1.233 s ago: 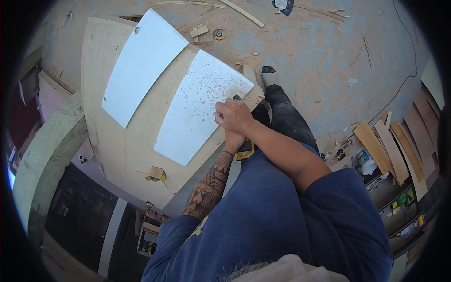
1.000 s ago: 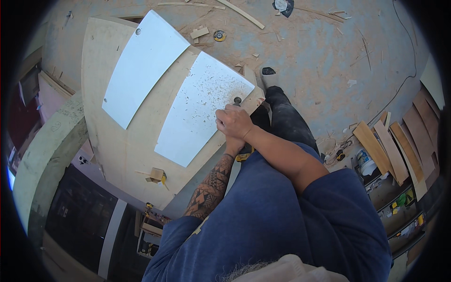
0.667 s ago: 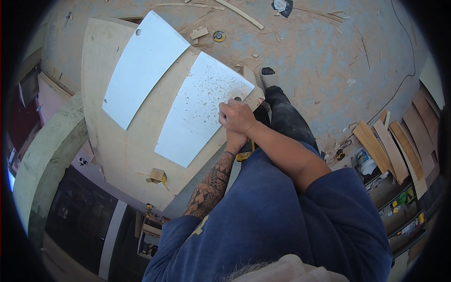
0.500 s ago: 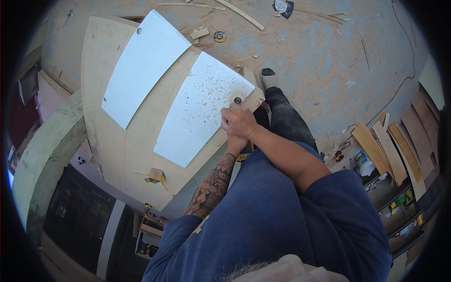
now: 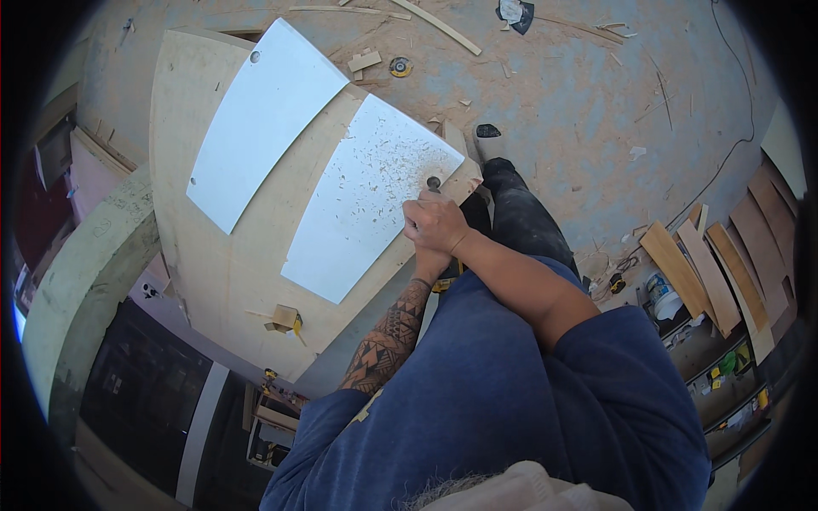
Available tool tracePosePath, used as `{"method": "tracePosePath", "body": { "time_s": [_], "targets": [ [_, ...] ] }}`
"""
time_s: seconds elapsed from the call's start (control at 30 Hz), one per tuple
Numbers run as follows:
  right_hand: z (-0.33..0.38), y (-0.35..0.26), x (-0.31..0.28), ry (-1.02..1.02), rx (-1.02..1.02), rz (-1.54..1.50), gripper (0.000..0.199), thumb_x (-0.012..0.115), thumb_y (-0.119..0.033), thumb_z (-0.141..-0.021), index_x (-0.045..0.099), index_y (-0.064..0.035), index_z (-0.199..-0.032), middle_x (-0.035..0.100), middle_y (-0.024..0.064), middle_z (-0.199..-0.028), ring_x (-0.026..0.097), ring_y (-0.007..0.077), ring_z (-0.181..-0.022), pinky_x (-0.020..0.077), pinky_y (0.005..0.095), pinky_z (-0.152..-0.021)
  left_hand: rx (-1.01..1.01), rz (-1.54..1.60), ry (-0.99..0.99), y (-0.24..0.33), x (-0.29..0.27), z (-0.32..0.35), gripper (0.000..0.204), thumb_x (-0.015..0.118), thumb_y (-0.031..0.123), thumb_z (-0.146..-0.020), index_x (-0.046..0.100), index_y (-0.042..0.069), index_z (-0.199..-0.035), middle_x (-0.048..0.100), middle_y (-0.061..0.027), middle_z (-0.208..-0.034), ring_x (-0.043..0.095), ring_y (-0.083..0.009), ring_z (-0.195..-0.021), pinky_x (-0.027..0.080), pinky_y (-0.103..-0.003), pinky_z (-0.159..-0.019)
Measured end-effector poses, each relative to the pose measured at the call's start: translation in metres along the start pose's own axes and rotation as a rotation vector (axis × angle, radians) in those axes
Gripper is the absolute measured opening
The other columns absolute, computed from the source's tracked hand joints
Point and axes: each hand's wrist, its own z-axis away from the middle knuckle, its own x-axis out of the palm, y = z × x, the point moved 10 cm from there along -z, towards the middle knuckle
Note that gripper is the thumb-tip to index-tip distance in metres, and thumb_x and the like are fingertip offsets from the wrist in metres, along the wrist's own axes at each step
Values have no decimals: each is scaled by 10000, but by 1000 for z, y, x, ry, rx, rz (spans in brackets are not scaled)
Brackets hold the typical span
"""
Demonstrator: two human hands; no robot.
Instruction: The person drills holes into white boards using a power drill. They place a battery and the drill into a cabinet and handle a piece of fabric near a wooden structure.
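1. White panel (image 5: 341, 234), strewn with chips (image 5: 375, 168): lies on plywood (image 5: 226, 277), ahead and left of the hands.
2. Dark round spot (image 5: 434, 183) just past right knuckles; hole or bit, cannot tell.
3. Power tool (image 5: 441, 287): mostly hidden; yellow-and-black end shows below the hands.
4. Right hand (image 5: 436, 220): fingers curled tight, apparently round the tool.
5. Left hand (image 5: 432, 260): underneath, fingers hidden; grip cannot be told.
6. Farther left: second white panel (image 5: 268, 123).
7. Left, nearer body: small cardboard box (image 5: 281, 318).
8. Well right: curved boards (image 5: 692, 268).
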Motion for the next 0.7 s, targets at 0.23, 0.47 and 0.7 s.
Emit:
{"method": "tracePosePath", "body": {
  "time_s": [0.23, 0.47, 0.7],
  "targets": [
    [-8, -8, 16, 1, -33, 14, 130, 709, -167, -755, 600, -117, -806, 664, 36, -693, 663, 254, -761, 571, 419, -662, -101, 138, -53, -21, -3, 1, 510, 764, 271, -915, 610, 40, -1342, 613, -184, -1404, 561, -308, -1322, 436, -431, -1105],
    [-19, 7, 31, -124, 98, -18, 162, 712, -208, -790, 626, -102, -878, 661, 156, -771, 700, 357, -719, 593, 484, -653, -204, 315, 1, -26, -1, -3, 488, 773, 283, -910, 633, 32, -1305, 662, -168, -1338, 619, -297, -1244, 480, -428, -1045],
    [-15, 16, 15, -69, 85, -75, 162, 716, -195, -778, 616, -102, -864, 663, 145, -766, 689, 340, -740, 582, 483, -679, -159, 70, -77, -4, -1, -8, 471, 766, 273, -910, 637, 37, -1296, 655, -178, -1347, 612, -315, -1260, 479, -432, -1038]
  ]
}}
